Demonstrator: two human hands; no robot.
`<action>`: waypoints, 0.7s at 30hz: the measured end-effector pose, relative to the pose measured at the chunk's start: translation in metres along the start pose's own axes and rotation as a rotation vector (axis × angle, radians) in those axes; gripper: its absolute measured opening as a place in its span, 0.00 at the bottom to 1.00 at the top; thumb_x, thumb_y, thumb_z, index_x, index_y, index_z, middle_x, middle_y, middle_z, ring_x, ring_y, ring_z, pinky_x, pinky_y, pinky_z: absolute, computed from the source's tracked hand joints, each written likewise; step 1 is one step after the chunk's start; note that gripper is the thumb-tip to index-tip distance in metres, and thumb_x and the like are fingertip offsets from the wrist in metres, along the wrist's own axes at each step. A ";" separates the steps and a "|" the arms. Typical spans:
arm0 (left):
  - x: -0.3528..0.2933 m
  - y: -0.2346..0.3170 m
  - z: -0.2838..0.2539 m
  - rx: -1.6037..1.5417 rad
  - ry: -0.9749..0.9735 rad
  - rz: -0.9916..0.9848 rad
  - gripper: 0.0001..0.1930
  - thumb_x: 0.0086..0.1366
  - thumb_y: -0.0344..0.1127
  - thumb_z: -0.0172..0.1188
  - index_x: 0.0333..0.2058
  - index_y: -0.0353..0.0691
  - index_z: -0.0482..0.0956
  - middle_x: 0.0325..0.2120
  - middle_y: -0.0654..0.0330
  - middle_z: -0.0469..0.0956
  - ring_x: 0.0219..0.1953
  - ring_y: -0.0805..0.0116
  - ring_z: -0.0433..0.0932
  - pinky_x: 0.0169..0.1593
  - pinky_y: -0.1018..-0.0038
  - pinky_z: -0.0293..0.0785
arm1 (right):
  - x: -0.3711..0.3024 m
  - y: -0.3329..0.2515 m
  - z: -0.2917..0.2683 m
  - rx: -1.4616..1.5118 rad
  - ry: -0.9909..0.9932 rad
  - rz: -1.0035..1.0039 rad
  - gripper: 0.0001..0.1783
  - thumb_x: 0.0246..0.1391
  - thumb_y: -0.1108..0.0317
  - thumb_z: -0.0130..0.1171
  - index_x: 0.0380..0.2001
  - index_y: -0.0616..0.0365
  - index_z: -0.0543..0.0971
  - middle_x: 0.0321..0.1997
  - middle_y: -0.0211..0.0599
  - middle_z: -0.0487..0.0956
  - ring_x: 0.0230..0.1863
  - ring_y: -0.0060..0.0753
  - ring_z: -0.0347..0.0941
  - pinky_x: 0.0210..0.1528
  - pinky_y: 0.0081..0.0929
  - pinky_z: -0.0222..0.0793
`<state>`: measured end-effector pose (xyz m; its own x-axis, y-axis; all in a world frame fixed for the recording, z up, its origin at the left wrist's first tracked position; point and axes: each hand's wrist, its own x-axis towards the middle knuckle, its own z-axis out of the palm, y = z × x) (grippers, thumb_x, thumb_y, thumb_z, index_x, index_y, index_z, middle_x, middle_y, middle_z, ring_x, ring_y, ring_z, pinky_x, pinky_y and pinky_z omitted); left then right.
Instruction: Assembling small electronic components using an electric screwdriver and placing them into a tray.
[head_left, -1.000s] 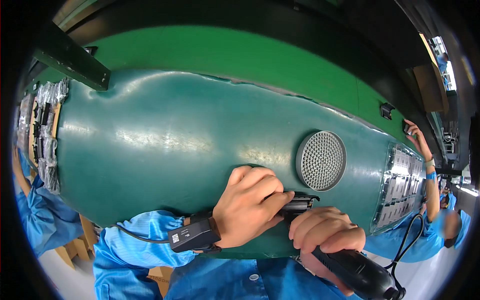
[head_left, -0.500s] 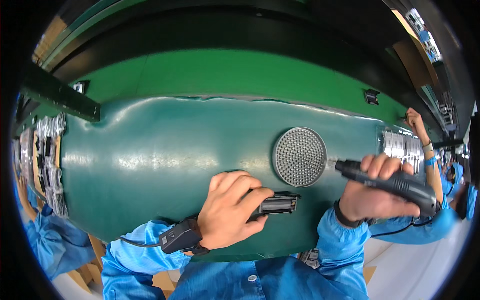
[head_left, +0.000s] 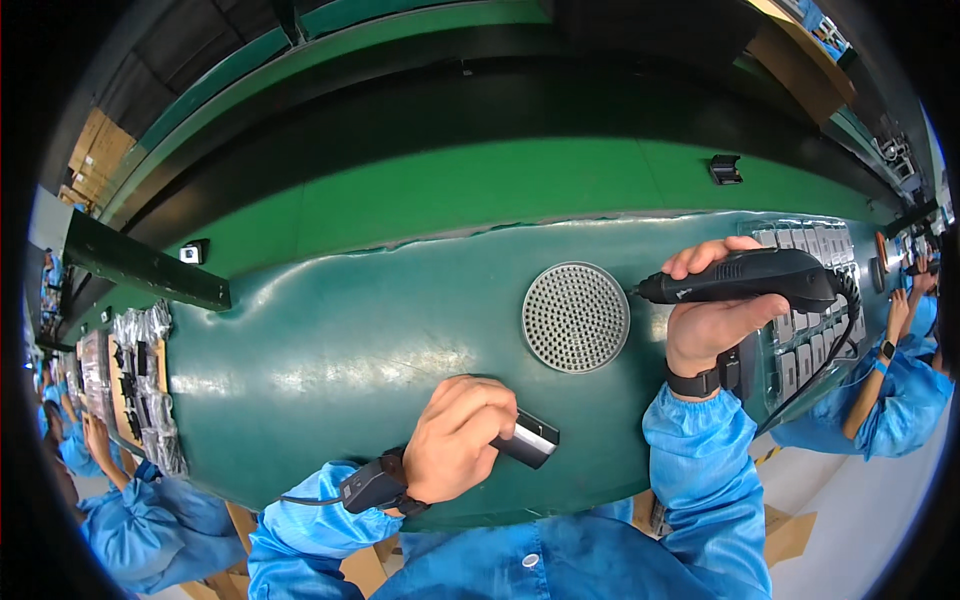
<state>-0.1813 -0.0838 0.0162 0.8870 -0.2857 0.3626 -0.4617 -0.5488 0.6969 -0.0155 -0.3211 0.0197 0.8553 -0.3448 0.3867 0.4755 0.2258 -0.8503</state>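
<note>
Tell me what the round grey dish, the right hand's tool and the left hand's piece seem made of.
Round grey dish: metal or plastic, unclear which; satin, with pale rim.
Tool in the right hand: probably black plastic, satin, moulded ridges.
Piece in the left hand: likely black plastic, smooth; its strip reflects brightly, possibly metal.

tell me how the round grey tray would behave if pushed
The round grey tray would probably slide, since the green mat looks glossy. Its low, wide shape suggests little tipping; its crisp circular outline suggests stiffness.
</note>
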 end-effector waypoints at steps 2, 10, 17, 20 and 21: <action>0.000 0.002 -0.001 -0.031 0.050 0.011 0.19 0.42 0.11 0.61 0.30 0.41 0.71 0.36 0.60 0.79 0.44 0.55 0.83 0.48 0.61 0.75 | -0.001 -0.003 0.001 -0.004 -0.043 -0.004 0.55 0.48 0.10 0.38 0.48 0.56 0.70 0.26 0.37 0.74 0.27 0.35 0.72 0.34 0.39 0.75; 0.007 -0.040 -0.023 -0.151 0.340 -0.136 0.24 0.48 0.07 0.51 0.43 0.37 0.67 0.41 0.52 0.76 0.48 0.55 0.79 0.59 0.62 0.75 | -0.004 0.003 -0.005 0.100 -0.081 0.035 0.54 0.48 0.11 0.44 0.49 0.56 0.69 0.29 0.36 0.72 0.30 0.34 0.71 0.36 0.37 0.73; 0.030 -0.087 -0.061 -0.273 0.634 -0.299 0.18 0.60 0.12 0.54 0.48 0.32 0.70 0.44 0.53 0.78 0.48 0.66 0.80 0.53 0.71 0.78 | -0.004 0.000 -0.009 0.130 -0.086 0.067 0.53 0.49 0.12 0.43 0.50 0.55 0.68 0.29 0.34 0.72 0.29 0.33 0.69 0.36 0.36 0.71; 0.056 -0.144 -0.084 -0.103 0.746 -0.314 0.19 0.63 0.15 0.58 0.52 0.34 0.74 0.42 0.55 0.84 0.43 0.69 0.84 0.49 0.74 0.80 | -0.007 0.004 -0.009 0.122 -0.096 0.064 0.53 0.49 0.12 0.44 0.50 0.54 0.69 0.29 0.33 0.71 0.30 0.32 0.69 0.36 0.35 0.71; 0.066 -0.159 -0.095 -0.075 0.769 -0.344 0.19 0.64 0.16 0.59 0.53 0.34 0.75 0.42 0.55 0.85 0.42 0.69 0.85 0.48 0.74 0.81 | -0.007 0.005 -0.007 0.124 -0.091 0.047 0.53 0.49 0.12 0.43 0.50 0.55 0.69 0.28 0.33 0.71 0.29 0.31 0.69 0.34 0.34 0.71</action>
<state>-0.0492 0.0593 -0.0117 0.7438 0.5168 0.4240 -0.1891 -0.4458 0.8750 -0.0206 -0.3237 0.0099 0.8897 -0.2487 0.3829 0.4514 0.3527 -0.8197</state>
